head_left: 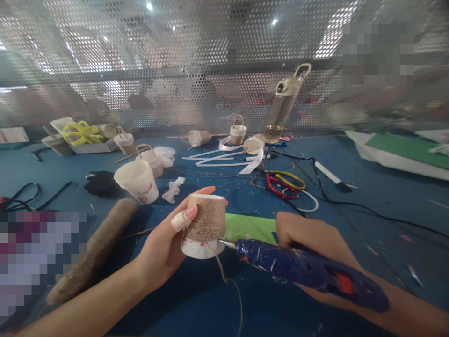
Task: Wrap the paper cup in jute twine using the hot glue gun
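Note:
My left hand (168, 243) is closed around a paper cup (201, 250) wrapped in twine over most of its side. The cup's white printed rim faces down and is bare. A loose end of twine (224, 276) hangs from the wrapping toward the table's front. In my right hand (308, 234) is a blue hot glue gun (280, 262), its metal nozzle at the lower edge of the twine on the cup; whether it touches cannot be made out. A roll of twine (94, 248) lies left of my left forearm.
An upright white paper cup (136, 180) and a black glove (101, 184) are at left. Small twine baskets (238, 133), white glue sticks (217, 158), a water bottle (280, 112) and scissors with red and yellow handles (284, 182) lie beyond. Cables (365, 208) cross the right side.

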The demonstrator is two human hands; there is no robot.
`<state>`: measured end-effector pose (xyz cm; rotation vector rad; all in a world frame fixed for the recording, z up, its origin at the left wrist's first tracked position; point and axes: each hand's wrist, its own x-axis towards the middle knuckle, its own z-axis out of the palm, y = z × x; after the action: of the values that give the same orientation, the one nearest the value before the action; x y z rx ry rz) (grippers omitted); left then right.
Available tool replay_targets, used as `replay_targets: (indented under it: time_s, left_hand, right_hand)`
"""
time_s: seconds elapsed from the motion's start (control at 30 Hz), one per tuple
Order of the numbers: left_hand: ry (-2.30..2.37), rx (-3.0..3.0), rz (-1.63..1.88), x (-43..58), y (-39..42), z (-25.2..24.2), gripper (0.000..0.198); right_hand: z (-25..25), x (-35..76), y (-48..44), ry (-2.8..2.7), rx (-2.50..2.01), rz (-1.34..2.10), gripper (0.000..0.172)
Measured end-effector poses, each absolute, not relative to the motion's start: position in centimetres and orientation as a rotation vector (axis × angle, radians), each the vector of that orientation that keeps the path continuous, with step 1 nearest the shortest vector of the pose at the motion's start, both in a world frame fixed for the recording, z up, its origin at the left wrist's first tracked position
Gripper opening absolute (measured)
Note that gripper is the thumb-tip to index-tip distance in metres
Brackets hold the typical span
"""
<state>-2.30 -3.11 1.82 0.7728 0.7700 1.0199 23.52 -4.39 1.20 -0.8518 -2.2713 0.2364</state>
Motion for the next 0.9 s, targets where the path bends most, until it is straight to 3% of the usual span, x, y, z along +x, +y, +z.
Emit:
replay_targets:
  time_s: [0.9]
  left_hand:
    - [0.776, 0.805, 1.013, -2.42, -3.09, 1.66, 0.054]
  right_hand:
    - [0.85, 23.82, -4.57, -2.308, -0.903, 0.170, 0.026]
